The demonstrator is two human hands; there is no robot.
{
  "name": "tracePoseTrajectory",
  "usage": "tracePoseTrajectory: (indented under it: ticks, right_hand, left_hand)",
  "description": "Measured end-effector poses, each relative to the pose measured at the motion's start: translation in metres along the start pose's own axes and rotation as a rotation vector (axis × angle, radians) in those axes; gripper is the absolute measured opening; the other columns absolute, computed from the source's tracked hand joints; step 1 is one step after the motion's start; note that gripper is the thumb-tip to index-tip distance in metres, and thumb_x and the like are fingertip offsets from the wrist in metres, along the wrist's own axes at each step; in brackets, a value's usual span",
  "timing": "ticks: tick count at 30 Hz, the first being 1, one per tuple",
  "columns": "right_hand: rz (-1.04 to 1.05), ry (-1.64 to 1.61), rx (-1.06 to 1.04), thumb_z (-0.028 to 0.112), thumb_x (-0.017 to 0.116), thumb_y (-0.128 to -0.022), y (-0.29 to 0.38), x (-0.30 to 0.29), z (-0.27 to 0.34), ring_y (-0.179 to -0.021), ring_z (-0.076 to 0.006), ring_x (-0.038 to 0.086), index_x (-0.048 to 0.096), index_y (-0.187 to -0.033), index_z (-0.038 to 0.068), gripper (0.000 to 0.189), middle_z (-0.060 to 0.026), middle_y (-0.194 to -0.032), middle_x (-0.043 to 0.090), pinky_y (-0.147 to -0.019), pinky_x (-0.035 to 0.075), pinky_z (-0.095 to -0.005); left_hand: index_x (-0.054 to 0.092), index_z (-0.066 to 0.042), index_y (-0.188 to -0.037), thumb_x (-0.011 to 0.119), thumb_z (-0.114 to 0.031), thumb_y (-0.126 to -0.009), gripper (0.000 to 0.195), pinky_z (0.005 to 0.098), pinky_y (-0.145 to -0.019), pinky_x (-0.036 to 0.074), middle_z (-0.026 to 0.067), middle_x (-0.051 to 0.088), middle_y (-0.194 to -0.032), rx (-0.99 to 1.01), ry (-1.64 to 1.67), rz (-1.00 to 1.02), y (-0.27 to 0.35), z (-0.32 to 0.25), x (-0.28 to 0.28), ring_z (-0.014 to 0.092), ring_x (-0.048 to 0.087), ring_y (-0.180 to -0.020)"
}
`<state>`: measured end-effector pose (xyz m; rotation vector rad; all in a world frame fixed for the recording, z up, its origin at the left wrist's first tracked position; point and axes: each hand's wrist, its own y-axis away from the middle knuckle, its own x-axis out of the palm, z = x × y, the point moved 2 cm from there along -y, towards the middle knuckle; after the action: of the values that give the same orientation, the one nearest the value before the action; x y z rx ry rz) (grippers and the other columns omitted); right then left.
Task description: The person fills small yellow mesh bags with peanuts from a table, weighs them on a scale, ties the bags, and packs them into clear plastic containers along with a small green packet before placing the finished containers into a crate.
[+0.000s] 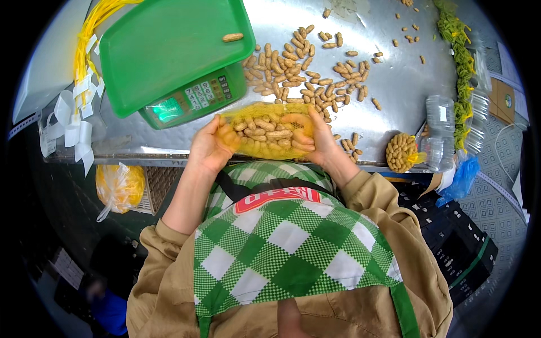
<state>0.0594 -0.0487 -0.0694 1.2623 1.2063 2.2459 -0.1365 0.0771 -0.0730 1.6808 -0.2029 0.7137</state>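
Observation:
Unshelled peanuts fill a yellow mesh bag, stretched sideways between my two hands at the table's front edge. My left hand grips its left end. My right hand holds the right end, with some fingers seen through or behind the netting. Behind the bag, loose peanuts are spread over the metal table. A green digital scale with a lit display stands at the left, and one peanut lies on its green tray.
Yellow mesh strips with white tags hang at the left. A tied net bag of peanuts sits at the front right, beside clear plastic containers and a row of green bundles. Below the table are a yellow-filled plastic bag and black crates.

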Motion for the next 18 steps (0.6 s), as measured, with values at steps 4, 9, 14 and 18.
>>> tracePoseTrajectory:
  ticks: [4, 9, 14, 18]
  right_hand:
    - [-0.028, 0.062, 0.014, 0.053, 0.026, -0.096, -0.003, -0.002, 0.003, -0.040, -0.0075, 0.019, 0.054, -0.109, 0.008, 0.055, 0.0075, -0.048, 0.022, -0.041, 0.020, -0.0241]
    - [-0.158, 0.089, 0.003, 0.035, 0.043, -0.095, -0.008, 0.004, 0.004, -0.045, -0.0085, 0.030, 0.054, -0.108, 0.004, 0.035, 0.0029, -0.054, 0.034, -0.043, 0.027, -0.0241]
    - [-0.100, 0.533, -0.219, 0.025, 0.066, -0.084, -0.005, -0.004, 0.010, -0.071, -0.0111, 0.052, 0.055, -0.113, 0.002, 0.039, -0.0025, -0.084, 0.054, -0.060, 0.044, -0.0257]
    - [0.172, 1.337, -0.410, 0.034, 0.078, -0.069, 0.007, 0.000, 0.064, -0.086, -0.0192, 0.058, 0.050, -0.124, 0.002, 0.070, -0.0095, -0.095, 0.059, -0.074, 0.049, -0.0316]
  left_hand:
    - [0.053, -0.007, -0.094, 0.056, -0.018, -0.091, 0.011, 0.0208, -0.053, 0.043, 0.0024, 0.061, -0.075, 0.109, -0.526, 0.224, 0.001, -0.004, -0.003, 0.010, 0.048, -0.053]
    - [0.060, -0.004, -0.092, 0.060, -0.017, -0.089, 0.013, 0.0199, -0.052, 0.040, -0.0008, 0.060, -0.073, 0.327, -0.990, -0.042, 0.010, 0.006, 0.020, 0.006, 0.053, -0.061]
    - [0.060, -0.005, -0.084, 0.051, -0.025, -0.095, 0.024, 0.0204, -0.040, 0.025, -0.0053, 0.048, -0.057, 0.246, -0.560, -0.128, 0.011, 0.012, 0.029, 0.002, 0.034, -0.044]
    - [0.059, -0.006, -0.083, 0.050, -0.027, -0.096, 0.026, 0.0216, -0.037, 0.017, -0.0080, 0.037, -0.051, 0.243, -0.611, -0.123, 0.009, 0.011, 0.026, 0.002, 0.025, -0.039]
